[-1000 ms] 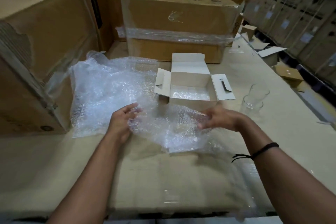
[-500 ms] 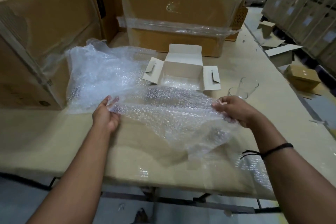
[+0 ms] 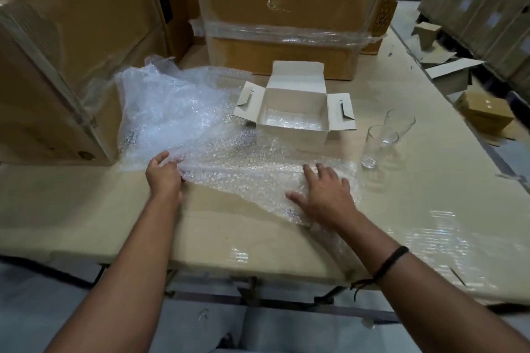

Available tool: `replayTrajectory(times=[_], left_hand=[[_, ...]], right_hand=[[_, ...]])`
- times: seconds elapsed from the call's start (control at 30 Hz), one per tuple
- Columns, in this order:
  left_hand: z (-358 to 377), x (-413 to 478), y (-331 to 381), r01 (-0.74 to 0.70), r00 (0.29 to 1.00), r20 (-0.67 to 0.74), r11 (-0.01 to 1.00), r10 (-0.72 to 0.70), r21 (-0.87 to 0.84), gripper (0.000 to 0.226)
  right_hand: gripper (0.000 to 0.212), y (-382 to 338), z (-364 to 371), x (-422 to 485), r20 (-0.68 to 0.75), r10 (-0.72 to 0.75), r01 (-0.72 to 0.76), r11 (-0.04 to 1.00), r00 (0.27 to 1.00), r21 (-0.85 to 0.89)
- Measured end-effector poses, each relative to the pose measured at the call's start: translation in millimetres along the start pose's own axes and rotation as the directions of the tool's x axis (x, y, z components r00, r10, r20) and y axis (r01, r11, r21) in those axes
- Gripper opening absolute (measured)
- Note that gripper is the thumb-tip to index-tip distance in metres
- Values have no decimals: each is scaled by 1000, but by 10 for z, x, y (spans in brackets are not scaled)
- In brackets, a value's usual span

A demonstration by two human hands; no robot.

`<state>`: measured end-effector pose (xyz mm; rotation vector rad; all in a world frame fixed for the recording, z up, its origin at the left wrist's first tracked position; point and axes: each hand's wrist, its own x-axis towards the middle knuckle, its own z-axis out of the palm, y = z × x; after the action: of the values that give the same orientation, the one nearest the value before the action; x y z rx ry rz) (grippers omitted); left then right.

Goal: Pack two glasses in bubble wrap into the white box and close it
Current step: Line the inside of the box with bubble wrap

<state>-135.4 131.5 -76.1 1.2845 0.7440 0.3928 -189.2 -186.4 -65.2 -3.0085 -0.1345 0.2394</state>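
A crinkled sheet of clear bubble wrap lies across the middle of the cardboard-covered desk. Its far-left part is heaped in a loose pile against a large brown cardboard carton. The left hand pinches the sheet's near-left edge between thumb and curled fingers. The right hand lies on top of the sheet with fingers spread flat, pressing its right end down onto the desk. The pairing reads as a smoothing move: one hand anchors and the other draws the film taut, giving a flat patch on which to roll a glass.

The small white cardboard box stands just beyond the sheet, whose far edge reaches its front wall. Its lid flap is upright at the back and both side flaps are folded outward (open, so nothing needs lifting aside when the glasses go in). A glint on its floor looks like a bubble wrap liner, though I cannot be sure.

The two clear tall drinking glasses stand upright and bare just right of the box, close together. They are near the right hand but apart from it, within easy reach. Neither is wrapped, so I judge the task to be early: wrapping, loading and closing all remain.
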Motion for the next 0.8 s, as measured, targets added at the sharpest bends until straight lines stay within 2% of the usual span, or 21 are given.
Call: replayTrajectory(times=[0.07,0.1,0.17,0.23,0.27,0.33,0.37,0.43,0.5,0.57,0.63,0.73,0.8], left_hand=[[-58,54,9,15,1000,25,1000,-15,-20,33],[-101,90,15,29,999,39,999,-28,-25,32],[-185,168,32,48,998,52,999,-47,-22,32],[-251,242,46,49,997,52,999,-49,4,35],[-263,233,73,38,997,60,999,-39,14,36],[-245,150,113,2,994,108,999,-7,47,41],[-222,81,128,-12,989,148,997,1,76,49],[-172,-88,109,-75,964,264,984,29,164,72],[-135,-231,53,-187,929,359,951,89,248,88],[-108,-285,-26,-305,883,437,917,172,257,92],[-76,-361,-62,-394,845,482,878,230,272,94],[-82,-509,-93,-489,838,423,818,344,304,100],[-113,-553,-129,-446,883,305,840,356,309,105]], right_hand=[[89,103,100,48,125,-68,66,998,990,18],[87,157,93,68,138,-136,125,988,981,88],[83,232,30,85,5,-212,195,909,977,369],[81,283,12,125,-155,-105,171,838,982,518],[82,302,25,144,-162,-70,141,860,984,490],[82,352,119,171,-48,-79,89,963,996,254],[80,379,175,160,43,-70,65,992,997,111],[76,407,186,156,112,-11,13,1000,994,-13],[73,289,75,174,49,20,-20,1000,999,15],[71,49,-3,223,-13,-5,6,996,1000,91],[70,-213,21,262,30,-89,86,993,996,84],[71,-349,173,261,141,-130,131,991,981,0],[70,-294,186,264,135,-107,106,994,985,18]])
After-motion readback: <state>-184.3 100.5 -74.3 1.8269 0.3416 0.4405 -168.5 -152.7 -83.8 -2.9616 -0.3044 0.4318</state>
